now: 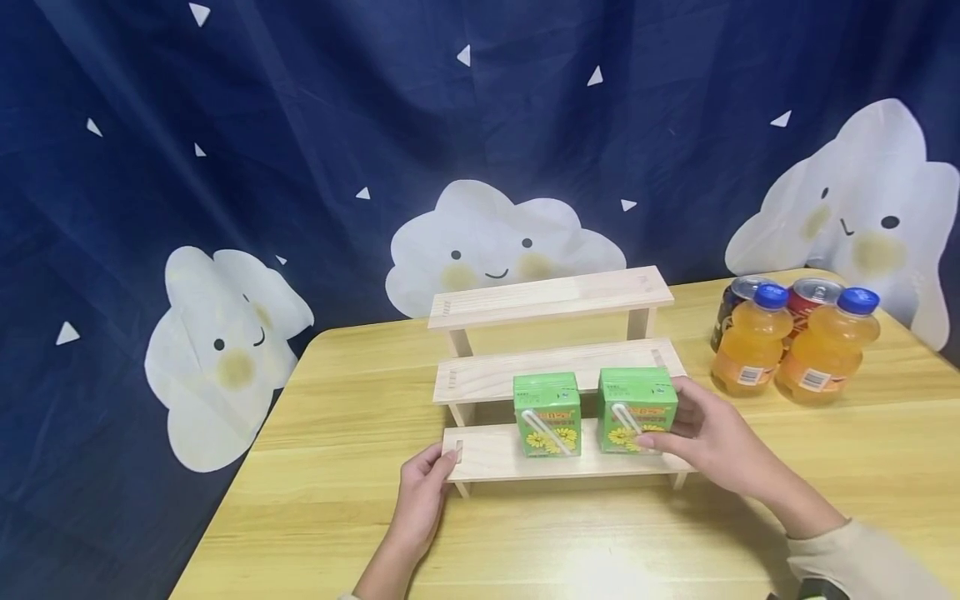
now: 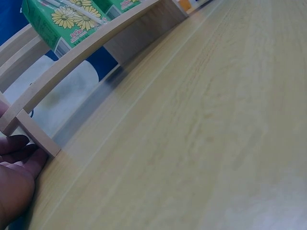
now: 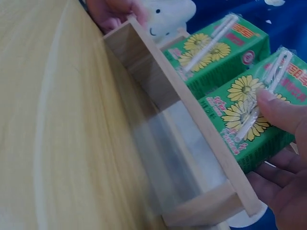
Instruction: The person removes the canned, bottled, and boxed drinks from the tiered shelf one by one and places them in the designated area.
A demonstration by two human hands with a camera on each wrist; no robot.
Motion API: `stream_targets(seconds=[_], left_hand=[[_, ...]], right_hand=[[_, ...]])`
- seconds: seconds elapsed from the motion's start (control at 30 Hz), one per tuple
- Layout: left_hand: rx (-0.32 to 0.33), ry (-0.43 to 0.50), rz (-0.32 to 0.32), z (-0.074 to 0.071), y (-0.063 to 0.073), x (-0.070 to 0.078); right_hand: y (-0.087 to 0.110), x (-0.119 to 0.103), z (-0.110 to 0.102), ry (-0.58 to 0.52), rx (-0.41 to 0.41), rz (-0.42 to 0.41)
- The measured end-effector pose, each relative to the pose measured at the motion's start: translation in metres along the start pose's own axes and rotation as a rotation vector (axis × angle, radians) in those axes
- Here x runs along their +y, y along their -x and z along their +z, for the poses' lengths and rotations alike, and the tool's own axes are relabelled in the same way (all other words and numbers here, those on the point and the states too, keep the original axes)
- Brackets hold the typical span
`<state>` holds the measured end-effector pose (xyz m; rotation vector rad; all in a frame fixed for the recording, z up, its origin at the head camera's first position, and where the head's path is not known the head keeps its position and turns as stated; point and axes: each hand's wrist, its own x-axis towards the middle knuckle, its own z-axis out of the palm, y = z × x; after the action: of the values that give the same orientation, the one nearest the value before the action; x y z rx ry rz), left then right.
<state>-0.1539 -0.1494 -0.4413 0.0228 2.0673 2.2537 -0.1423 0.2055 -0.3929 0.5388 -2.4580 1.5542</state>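
Note:
A three-tier wooden shelf (image 1: 480, 454) stands on the table. My left hand (image 1: 422, 493) grips the left end of its lowest board, thumb on top and fingers beneath, as the left wrist view also shows. Two green drink cartons with yellow flowers and wrapped straws are on that board. The left carton (image 1: 547, 415) stands upright near the middle. Around the right carton (image 1: 636, 410) are the fingers of my right hand (image 1: 712, 442), with the thumb pressed on its front by the straw (image 3: 264, 96). The carton's lower end is at the board in the right wrist view.
Right of the shelf stand two orange drink bottles (image 1: 750, 342) with blue caps. Behind them are a dark can (image 1: 723, 312) and a red can (image 1: 813, 292). A blue curtain (image 1: 322, 100) with clouds hangs behind the wooden table (image 1: 337, 392).

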Motion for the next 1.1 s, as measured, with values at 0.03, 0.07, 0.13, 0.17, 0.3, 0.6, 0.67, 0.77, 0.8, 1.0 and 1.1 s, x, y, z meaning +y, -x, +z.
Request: stream_targets(seconds=[0.03,0.07,0.13,0.17,0.3,0.6,0.67,0.77,0.8,1.0,1.1], left_hand=[[0.001,0.001,-0.001,0.0,0.0,0.0],[0.001,0.002,-0.001,0.0,0.0,0.0],[0.001,0.005,-0.001,0.0,0.0,0.0],[0.003,0.006,-0.001,0.0,0.0,0.0],[0.002,0.008,0.003,-0.001,0.0,0.0],[-0.002,0.011,0.002,0.0,0.0,-0.001],[0.0,0.015,0.002,0.0,0.0,-0.001],[0.004,0.013,0.0,0.0,0.0,-0.001],[0.005,0.013,0.0,0.0,0.0,0.0],[-0.003,0.009,0.002,0.0,0.0,0.0],[-0.003,0.011,0.0,0.0,0.0,0.001]], right_hand=[[0.0,0.0,-0.002,0.002,-0.005,0.006],[0.0,0.001,-0.004,0.002,-0.009,0.01],[0.001,0.001,-0.008,0.015,-0.015,0.016],[0.001,0.001,-0.011,0.025,-0.017,0.018],[0.003,0.002,-0.019,0.046,-0.025,0.019],[0.006,0.009,-0.039,0.094,-0.069,0.012],[0.007,0.011,-0.044,0.105,-0.074,0.003],[0.008,0.013,-0.052,0.141,-0.064,-0.005],[0.009,0.014,-0.055,0.151,-0.059,-0.004],[0.013,0.023,-0.071,0.144,-0.031,0.001],[0.014,0.028,-0.078,0.132,-0.017,0.002]])
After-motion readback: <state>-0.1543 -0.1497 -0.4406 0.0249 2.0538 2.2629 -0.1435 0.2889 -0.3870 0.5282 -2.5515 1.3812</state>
